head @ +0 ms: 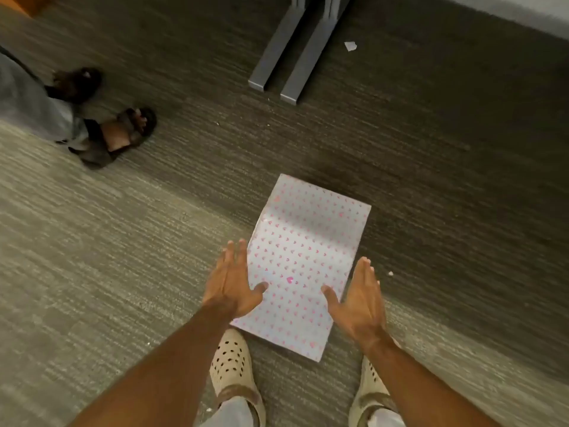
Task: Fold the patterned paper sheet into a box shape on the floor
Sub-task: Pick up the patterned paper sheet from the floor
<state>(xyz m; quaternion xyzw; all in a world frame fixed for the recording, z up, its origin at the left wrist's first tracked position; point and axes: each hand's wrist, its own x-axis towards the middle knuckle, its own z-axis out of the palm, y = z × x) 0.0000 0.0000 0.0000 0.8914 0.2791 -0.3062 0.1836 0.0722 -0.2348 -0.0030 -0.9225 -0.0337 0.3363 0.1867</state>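
Bare carpet lies open on every side of the paper. The left hand and right hand, both spread flat, flank its long edges with nothing between them and the sheet. Two clogs crowd the near edge. Table legs stand well beyond the far edge; another person's sandalled feet sit well off to the left. Small scraps dot the floor.

Dim indoor light, soft blur, edge distortion
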